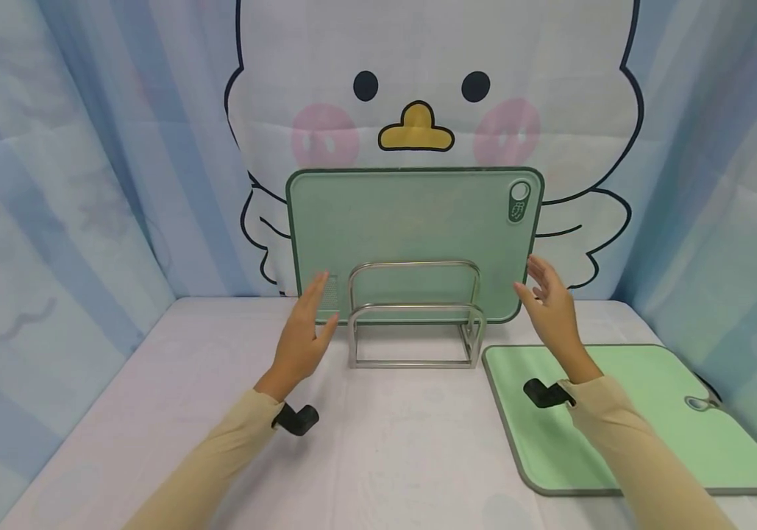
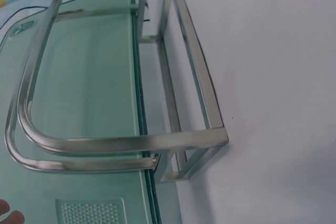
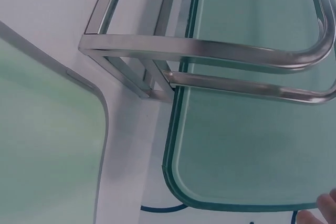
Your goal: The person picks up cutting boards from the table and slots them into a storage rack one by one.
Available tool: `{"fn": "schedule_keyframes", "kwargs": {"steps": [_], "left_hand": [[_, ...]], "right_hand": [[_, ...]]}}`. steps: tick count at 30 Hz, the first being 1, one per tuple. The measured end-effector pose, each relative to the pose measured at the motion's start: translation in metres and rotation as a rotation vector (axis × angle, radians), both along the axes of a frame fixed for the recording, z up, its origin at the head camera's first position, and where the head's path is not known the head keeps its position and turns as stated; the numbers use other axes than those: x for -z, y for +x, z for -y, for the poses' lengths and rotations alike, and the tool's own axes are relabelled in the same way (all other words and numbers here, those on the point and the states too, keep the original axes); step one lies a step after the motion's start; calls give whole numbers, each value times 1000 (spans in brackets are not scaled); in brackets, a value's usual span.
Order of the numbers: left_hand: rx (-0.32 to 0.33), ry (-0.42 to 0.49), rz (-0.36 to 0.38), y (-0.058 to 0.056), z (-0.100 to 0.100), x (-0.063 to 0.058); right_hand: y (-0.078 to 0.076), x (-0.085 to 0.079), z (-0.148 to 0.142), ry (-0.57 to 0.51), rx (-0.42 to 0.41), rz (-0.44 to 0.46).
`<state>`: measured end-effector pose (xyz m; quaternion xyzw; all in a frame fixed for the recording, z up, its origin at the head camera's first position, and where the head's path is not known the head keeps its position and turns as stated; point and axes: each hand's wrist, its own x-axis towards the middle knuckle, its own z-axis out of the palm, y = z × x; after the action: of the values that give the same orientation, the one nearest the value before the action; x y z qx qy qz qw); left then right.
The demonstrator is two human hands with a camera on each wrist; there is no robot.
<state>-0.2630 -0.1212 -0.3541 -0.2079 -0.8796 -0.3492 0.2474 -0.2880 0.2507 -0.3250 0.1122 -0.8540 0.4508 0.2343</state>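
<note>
A green cutting board point(image 1: 411, 213) stands on its long edge in a silver metal rack point(image 1: 414, 364), its handle hole and grip at the upper right. My left hand point(image 1: 297, 340) is in front of the board's lower left, fingers extended and thumb apart, holding nothing. By the right edge of the board is my right hand point(image 1: 553, 313), also with spread fingers and an empty palm; whether its fingertips touch the edge I cannot tell. In the left wrist view the rack's bars point(image 2: 110, 142) cross in front of the board, near its textured grating patch point(image 2: 92, 212).
A second, light-green board point(image 1: 656, 419) with a grey rim lies flat on the white table point(image 1: 391, 442) at the right, partly under my right forearm. A small ring-shaped handle point(image 1: 701, 403) shows at its right side. Blue curtains point(image 1: 54, 184) enclose the table's sides and back.
</note>
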Motion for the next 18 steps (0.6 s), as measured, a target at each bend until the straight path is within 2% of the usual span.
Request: {"fn": "schedule_keyframes", "kwargs": {"steps": [9,18], "left_hand": [[38,15,32,22,-18,10],[65,-16,27,33,-37,20]], "right_hand": [[15,9,4,47,-39,-11],[28,9,1,95,-30,-11]]}}
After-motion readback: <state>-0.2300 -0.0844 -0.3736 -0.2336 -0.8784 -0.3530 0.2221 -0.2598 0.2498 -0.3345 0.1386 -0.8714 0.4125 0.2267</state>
